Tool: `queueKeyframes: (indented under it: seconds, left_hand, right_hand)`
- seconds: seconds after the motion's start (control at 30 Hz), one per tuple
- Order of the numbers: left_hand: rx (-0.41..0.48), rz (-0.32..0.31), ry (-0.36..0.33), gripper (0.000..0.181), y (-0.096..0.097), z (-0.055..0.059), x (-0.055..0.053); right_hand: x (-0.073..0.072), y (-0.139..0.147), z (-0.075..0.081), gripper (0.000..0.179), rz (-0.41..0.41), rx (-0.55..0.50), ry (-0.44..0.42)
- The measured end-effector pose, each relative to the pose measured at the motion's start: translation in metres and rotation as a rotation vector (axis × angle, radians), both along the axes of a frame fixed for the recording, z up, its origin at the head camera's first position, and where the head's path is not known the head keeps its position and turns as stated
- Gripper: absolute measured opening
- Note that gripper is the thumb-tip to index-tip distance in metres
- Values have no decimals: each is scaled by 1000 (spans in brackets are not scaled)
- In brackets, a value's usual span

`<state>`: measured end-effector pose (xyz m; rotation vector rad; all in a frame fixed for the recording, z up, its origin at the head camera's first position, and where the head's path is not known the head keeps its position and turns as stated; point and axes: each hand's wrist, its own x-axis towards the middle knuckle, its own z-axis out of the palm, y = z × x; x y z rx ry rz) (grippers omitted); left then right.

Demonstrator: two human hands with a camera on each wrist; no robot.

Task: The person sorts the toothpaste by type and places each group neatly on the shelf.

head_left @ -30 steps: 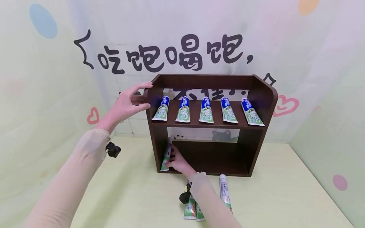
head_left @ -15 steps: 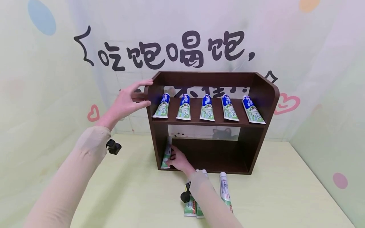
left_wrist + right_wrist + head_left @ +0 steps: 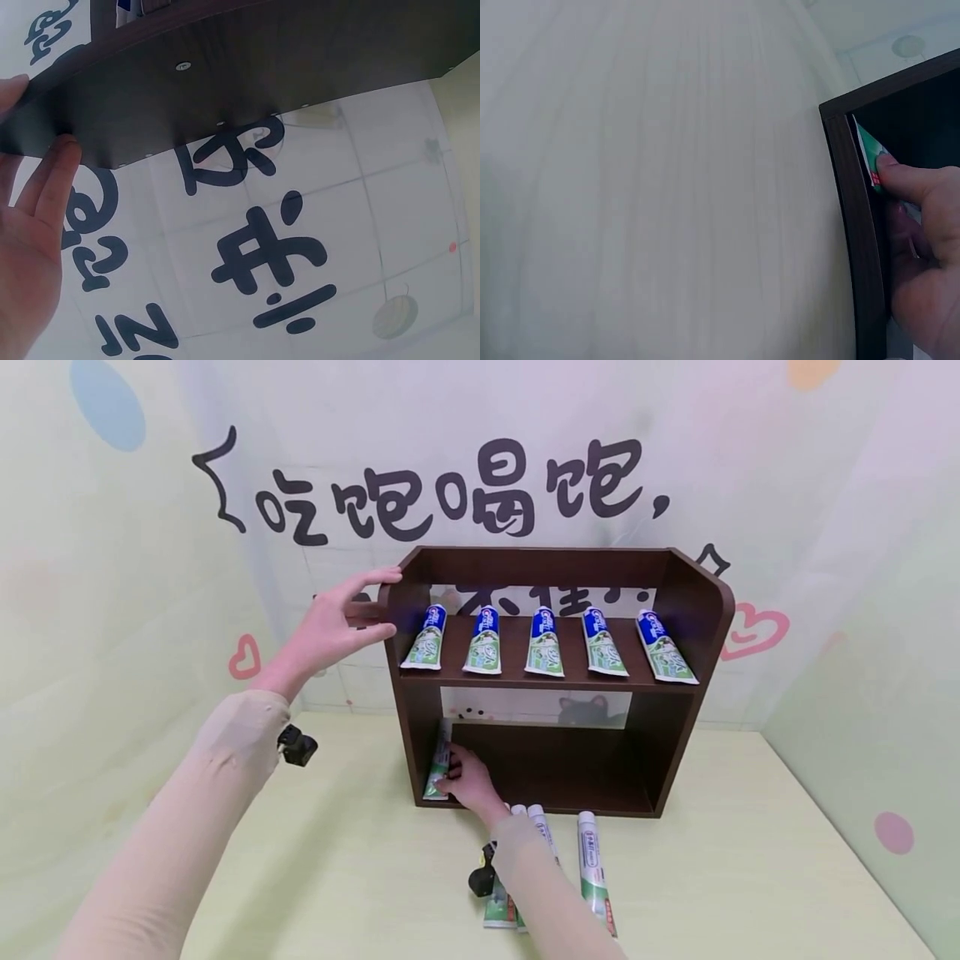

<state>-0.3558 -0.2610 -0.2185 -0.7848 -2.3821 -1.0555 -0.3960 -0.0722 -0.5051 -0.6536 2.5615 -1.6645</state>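
In the head view my right hand (image 3: 471, 782) reaches into the lower left compartment of a dark brown two-tier shelf (image 3: 551, 560). It pinches a green and white toothpaste tube (image 3: 439, 772), which lies lengthwise along the left side wall with its crimped end to the front. The right wrist view shows the thumb on that tube's green end (image 3: 868, 150), with the other fingers curled below. My left hand (image 3: 333, 622) rests its fairly straight fingers at the upper front corner of the left side panel. Its fingertips touch the panel's outer face (image 3: 187, 97) in the left wrist view.
Several blue and green toothpaste tubes (image 3: 543, 643) lie in a spaced row on the upper tier. In front of the shelf, a white and green tube (image 3: 592, 860) lies on the pale table (image 3: 712, 877). More tubes (image 3: 498, 906) lie partly under my right forearm.
The view has tipped slightly, so the shelf appears a little higher. My right forearm has shifted slightly left, uncovering more of the tubes in front. Both hands keep nearly the same positions.
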Motion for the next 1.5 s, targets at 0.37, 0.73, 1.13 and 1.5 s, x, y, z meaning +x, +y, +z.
queueKeyframes:
  seconds: [0.37, 0.73, 1.13, 1.5]
  left_hand:
    - [3, -14, 2, 64, 0, -1, -1]
    - [-8, -1, 6, 64, 1, 0, -2]
    - [-11, -11, 4, 64, 1, -1, -2]
    - [11, -17, 10, 64, 0, -1, -3]
  right_hand:
    - [1, -1, -3, 68, -26, -5, 32]
    - [1, 2, 1, 68, -9, 7, 4]
    - [1, 2, -1, 67, -9, 14, 32]
    - [4, 1, 2, 66, -3, -15, 25]
